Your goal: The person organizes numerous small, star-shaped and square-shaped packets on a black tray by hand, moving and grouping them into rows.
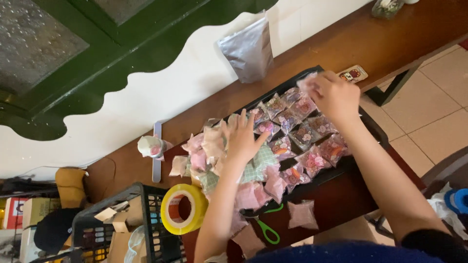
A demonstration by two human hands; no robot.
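- While the camera is looking down from the head, a dark blue garment (341,253) is filling the nearest edge, and both bare forearms are reaching away from it over a brown wooden table (399,39).
- Lying closest on the table are green-handled scissors (267,229) and one pale pink flat packet (302,214) set apart from the rest.
- Sitting to the left of these is a yellow roll of clear tape (184,208), leaning against a black plastic crate (146,219) that is holding cardboard scraps.
- Resting further out, the left hand (242,139) is spreading its fingers flat on a loose heap of pink and green-checked sachets (229,170).
- Running to the right of the heap, small clear packets with pink floral print (304,139) are lying in overlapping rows on a black tray (336,180).
- Hovering at the far end of those rows, the right hand (334,95) is curling its fingers around one pale packet; the blur is hiding the exact grip.
- Lying just beyond that hand is a small red-and-white card (353,74).
- Standing at the heap's far left are a small pink-and-white wrapped item (151,146) and a pale upright strip (157,151).
- Leaning against the white wall is a silver foil pouch (247,48), with dark green scalloped woodwork (122,58) above it.
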